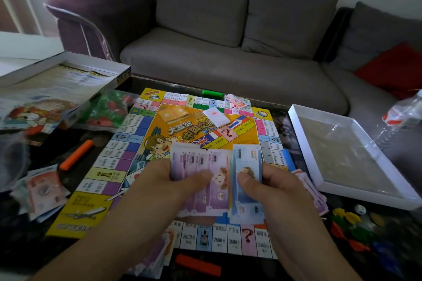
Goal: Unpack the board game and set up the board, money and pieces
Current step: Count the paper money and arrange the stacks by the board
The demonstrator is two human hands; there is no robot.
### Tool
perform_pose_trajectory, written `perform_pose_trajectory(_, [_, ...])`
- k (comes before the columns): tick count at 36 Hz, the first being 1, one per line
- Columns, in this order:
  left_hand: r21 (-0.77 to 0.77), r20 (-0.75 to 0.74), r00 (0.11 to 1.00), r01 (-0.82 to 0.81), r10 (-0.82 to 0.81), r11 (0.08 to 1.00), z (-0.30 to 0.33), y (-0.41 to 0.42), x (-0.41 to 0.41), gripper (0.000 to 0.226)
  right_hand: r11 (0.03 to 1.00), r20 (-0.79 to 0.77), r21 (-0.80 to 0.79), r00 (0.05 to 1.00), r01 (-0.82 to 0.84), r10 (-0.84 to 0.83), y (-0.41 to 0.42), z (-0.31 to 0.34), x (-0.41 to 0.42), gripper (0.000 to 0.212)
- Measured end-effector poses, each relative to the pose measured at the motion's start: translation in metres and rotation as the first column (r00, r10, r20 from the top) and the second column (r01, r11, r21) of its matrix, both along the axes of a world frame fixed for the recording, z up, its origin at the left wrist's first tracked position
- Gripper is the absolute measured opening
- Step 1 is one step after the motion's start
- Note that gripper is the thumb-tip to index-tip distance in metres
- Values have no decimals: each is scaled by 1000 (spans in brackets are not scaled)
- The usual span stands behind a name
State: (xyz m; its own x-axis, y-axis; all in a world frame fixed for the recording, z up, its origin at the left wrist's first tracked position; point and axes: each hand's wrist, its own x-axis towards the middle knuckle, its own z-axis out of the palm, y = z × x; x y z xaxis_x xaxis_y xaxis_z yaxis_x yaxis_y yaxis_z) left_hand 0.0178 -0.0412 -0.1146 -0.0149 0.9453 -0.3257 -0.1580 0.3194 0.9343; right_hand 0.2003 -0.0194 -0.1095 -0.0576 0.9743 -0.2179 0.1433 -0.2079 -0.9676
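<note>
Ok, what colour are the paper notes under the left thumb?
Purple paper notes, left hand; head view.

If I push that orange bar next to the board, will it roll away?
Probably not. The orange bar looks long and flat-sided, so it would likely slide rather than roll. The dark table looks glossy, so it may skid easily. It seems like light plastic.

A grey sofa (228, 57) stretches well beyond the hands, with grey cushions (201, 7) against its back. A red cushion (392, 68) lies far right, a clear plastic bottle (404, 109) nearer.
</note>
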Motion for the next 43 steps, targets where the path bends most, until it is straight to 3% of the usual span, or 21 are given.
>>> perform_pose_trajectory(6, [36,-131,991,-25,29,999,-4,-2,-2,9,1000,9,21,1000,-4,4,-6,4,-1,31])
perform_pose_trajectory(11, [45,-88,996,-21,25,999,-2,-3,-2,6,999,34,47,999,-20,19,-9,8,-3,38])
perform_pose_trajectory(17, [64,-77,997,24,-19,998,0,-5,-4,12,998,35,53,999,-37,35,-11,7,-6,32])
perform_pose_trajectory(43, [93,-89,990,-106,114,990,-2,-3,-2,18,999,-57,12,998,-34,35,-8,2,-3,26])
